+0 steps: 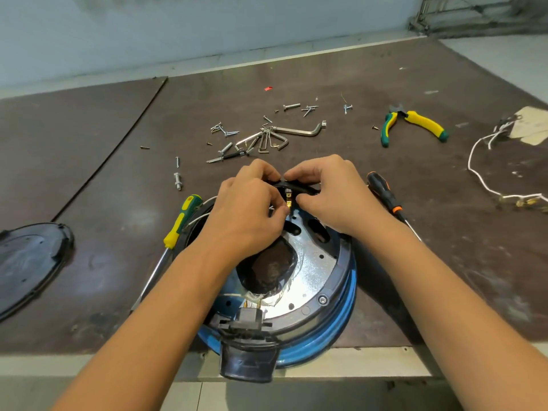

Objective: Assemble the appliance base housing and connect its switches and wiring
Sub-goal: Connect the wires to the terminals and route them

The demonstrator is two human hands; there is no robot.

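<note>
The round blue appliance base housing [341, 336] with a shiny silver metal plate [314, 262] lies upside down at the near edge of the dark brown worn table [89, 129]. Both hands meet at its far black rim: the left hand [249, 209] pinches a small brass terminal [289, 201], and the right hand [329, 194] grips the black plastic rim (no writing is readable anywhere).

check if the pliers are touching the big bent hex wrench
Apart. The head view shows the pliers lying well right of the hex wrench, with bare table between them.
</note>
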